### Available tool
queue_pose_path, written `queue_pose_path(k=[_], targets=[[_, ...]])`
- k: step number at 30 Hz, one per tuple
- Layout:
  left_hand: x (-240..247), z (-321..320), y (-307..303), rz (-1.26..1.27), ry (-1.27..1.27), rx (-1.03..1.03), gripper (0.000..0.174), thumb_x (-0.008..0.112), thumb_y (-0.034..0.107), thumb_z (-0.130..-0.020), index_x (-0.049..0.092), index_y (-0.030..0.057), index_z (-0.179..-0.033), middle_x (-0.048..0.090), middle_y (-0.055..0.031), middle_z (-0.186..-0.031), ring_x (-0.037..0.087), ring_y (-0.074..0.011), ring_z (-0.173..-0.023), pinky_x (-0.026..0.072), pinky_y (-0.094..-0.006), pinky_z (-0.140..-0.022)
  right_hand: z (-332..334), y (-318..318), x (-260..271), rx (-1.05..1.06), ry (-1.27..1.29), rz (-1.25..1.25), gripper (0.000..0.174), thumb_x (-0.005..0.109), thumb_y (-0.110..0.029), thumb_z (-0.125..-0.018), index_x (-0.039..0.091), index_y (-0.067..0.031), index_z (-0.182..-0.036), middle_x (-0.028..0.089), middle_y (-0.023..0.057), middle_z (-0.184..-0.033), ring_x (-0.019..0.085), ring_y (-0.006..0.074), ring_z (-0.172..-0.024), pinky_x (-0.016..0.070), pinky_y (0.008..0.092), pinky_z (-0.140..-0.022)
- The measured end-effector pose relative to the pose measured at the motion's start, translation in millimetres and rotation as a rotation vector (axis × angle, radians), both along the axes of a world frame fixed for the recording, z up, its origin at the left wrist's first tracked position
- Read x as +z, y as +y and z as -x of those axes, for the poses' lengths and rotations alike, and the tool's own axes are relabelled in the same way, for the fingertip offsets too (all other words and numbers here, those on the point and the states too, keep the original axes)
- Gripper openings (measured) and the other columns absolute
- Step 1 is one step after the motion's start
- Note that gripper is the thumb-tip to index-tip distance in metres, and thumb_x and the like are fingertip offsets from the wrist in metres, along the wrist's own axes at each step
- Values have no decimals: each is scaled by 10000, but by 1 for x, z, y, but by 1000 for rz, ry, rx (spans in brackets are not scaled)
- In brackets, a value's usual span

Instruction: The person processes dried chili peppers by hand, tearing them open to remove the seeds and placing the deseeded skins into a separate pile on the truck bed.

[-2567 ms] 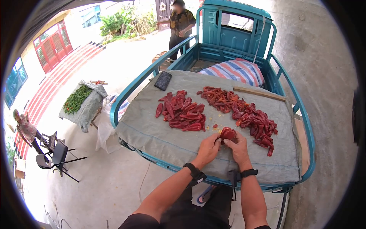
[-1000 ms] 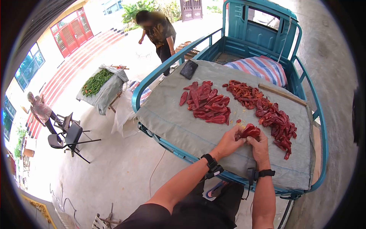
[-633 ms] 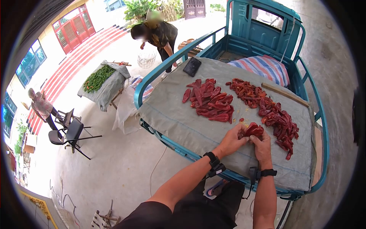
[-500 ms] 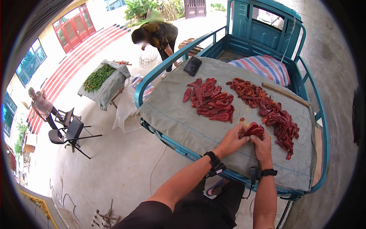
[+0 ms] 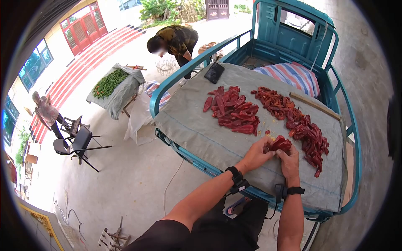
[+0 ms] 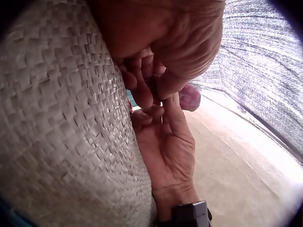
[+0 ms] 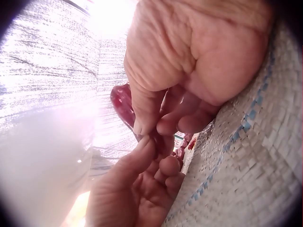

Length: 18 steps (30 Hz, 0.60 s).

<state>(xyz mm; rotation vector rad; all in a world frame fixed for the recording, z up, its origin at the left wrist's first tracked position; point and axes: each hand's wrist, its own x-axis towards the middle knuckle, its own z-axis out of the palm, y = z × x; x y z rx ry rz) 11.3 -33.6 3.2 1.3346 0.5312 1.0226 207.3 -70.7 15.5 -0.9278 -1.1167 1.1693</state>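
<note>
Both hands meet over the near part of the grey woven sheet [image 5: 192,121], around a red pepper [image 5: 281,143]. The left hand [image 5: 257,154] pinches it from the left, thumb tip close to the other thumb. From the right, the right hand [image 5: 289,162] grips it with thumb and curled fingers. In the right wrist view the pepper [image 7: 124,105] sticks out past the fingertips; its held end is hidden. A pile of whole red peppers [image 5: 234,111] lies beyond the left hand, and a long heap of darker, flattened red pieces [image 5: 309,136] beyond the right.
A teal cart rail [image 5: 354,167] borders the sheet. On it lie a dark phone-like object [image 5: 214,73] and a wooden strip [image 5: 315,105]. Green peppers [image 5: 110,83] cover a stand at left, near a black chair [image 5: 82,140]. One person [image 5: 178,39] bends beside the cart; another [image 5: 47,113] stands farther left.
The head view has swung, shifting the cart rightward and down. Both hands still hold a red pepper. The person beyond the cart has gone from upright to bent over by a wire basket.
</note>
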Motion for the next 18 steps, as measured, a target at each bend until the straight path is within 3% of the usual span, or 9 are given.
queue_pose_path(k=[14, 18], targets=[[-1, -1, 0, -14, 8, 22, 235, 701, 8, -1046, 574, 50, -1239, 659, -5, -1040, 615, -73, -893, 537, -270, -813, 2, -1, 2, -23, -33, -2, 398, 836, -59, -953, 741, -19, -1337, 769, 3, -1102, 652, 86, -890, 522, 269, -803], [-6, -5, 0, -32, -9, 79, 203, 720, 25, -1020, 587, 36, -1173, 682, -13, -950, 610, -78, -798, 521, -277, -721, 2, -1, 2, -14, -30, -10, 369, 833, -63, -958, 746, -21, -1315, 768, 5, -1091, 651, 91, -885, 521, 276, -804]])
